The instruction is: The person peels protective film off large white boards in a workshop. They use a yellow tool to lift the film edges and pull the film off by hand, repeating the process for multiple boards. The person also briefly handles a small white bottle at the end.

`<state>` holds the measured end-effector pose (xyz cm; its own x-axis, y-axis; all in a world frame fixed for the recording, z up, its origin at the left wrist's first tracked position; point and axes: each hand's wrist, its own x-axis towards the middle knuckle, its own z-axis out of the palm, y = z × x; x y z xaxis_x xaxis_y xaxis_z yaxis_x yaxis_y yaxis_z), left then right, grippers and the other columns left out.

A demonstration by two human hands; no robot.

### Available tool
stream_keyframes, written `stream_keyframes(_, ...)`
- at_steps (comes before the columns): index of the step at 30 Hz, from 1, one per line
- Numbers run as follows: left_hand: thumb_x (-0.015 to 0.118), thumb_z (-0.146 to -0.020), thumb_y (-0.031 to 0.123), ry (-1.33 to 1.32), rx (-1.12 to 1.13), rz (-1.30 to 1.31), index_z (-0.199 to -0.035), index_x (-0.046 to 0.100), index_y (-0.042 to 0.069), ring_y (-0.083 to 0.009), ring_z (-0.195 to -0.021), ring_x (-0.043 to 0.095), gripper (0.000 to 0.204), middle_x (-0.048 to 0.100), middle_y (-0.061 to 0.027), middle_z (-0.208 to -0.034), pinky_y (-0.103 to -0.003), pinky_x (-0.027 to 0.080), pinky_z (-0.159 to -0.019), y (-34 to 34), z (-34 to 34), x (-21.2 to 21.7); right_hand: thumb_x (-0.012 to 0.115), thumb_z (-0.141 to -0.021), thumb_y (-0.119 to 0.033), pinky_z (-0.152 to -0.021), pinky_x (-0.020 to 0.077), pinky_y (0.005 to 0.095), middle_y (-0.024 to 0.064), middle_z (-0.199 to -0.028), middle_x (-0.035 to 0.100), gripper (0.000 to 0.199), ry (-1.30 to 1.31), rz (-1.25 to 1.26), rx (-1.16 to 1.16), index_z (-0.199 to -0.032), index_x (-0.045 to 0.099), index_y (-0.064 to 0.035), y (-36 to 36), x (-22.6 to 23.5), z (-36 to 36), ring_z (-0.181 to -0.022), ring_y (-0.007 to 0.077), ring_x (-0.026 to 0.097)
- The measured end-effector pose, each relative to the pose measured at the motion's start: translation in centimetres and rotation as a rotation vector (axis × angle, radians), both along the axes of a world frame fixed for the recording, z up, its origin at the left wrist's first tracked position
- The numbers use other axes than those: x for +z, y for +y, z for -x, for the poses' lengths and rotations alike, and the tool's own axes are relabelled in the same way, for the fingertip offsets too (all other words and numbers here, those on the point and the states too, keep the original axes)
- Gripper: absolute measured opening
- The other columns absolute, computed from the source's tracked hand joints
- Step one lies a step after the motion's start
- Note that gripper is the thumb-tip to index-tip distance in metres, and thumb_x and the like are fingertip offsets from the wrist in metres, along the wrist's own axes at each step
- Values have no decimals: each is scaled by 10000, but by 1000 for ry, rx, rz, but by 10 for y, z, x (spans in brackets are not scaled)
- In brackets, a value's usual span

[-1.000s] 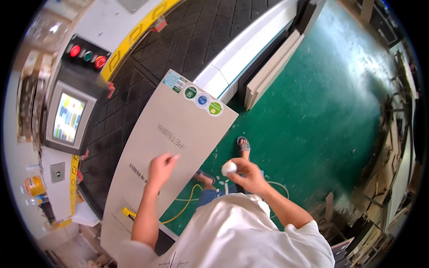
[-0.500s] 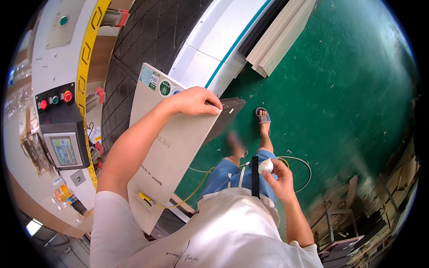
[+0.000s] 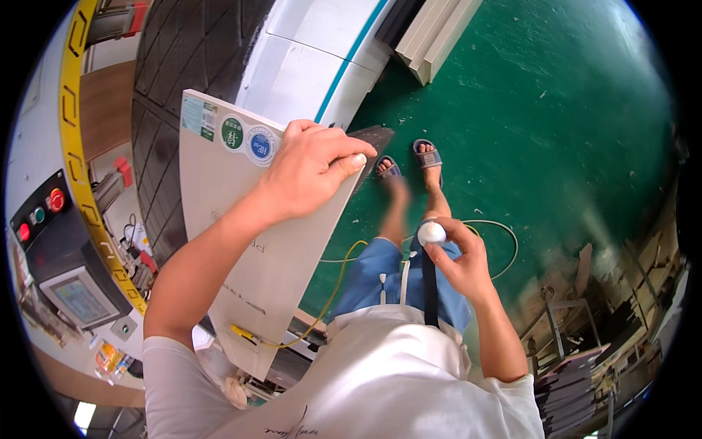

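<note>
A large flat off-white board [image 3: 212, 172] with round green and blue stickers stands out over a black table at my left. My left hand [image 3: 311, 164] is at its upper right corner, fingers bent over the edge and thumb against it. Part of that grip is hidden behind the hand. In front of my shorts, my right hand [image 3: 462, 256] pinches a small round white object [image 3: 431, 233] with a nub between thumb and fingers. A yellow tool [image 3: 243, 334] on a yellow cord lies on the lower part of the board.
To the left runs a machine with a yellow guard strip [image 3: 73, 139], a control screen [image 3: 82, 298] and red buttons. Long beige profiles [image 3: 431, 44] lie at the top. A pale hose [image 3: 504, 230] loops over the green floor. Racks of scrap [image 3: 578, 329] stand at right.
The view has shifted, and the board and machine appear further left. My left hand appears larger, still at the board's corner. The white object has risen slightly with my right hand.
</note>
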<state>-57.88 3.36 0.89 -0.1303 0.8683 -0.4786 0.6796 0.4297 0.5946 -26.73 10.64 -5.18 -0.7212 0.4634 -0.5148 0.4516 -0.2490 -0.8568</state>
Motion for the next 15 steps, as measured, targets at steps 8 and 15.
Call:
stream_keyframes(8,593,-968,186,133,6,-177,-1005,693,95,-249,-880,635,140,689,-64,-908,-387,389,-933,-6,-12,-13,737,-863,-63,-911,520,302,80,-1043,714,341,42,-71,-20,-1184,648,14,5,-13,32,-960,137,666)
stream_keyframes(15,708,-878,177,59,-133,-14,-986,701,64,-312,-781,691,157,724,-129,-907,-375,550,-707,17,11,-5,753,-838,-93,-841,546,331,89,-1005,722,361,47,-32,-49,-1180,669,-18,13,-33,47,-889,187,684)
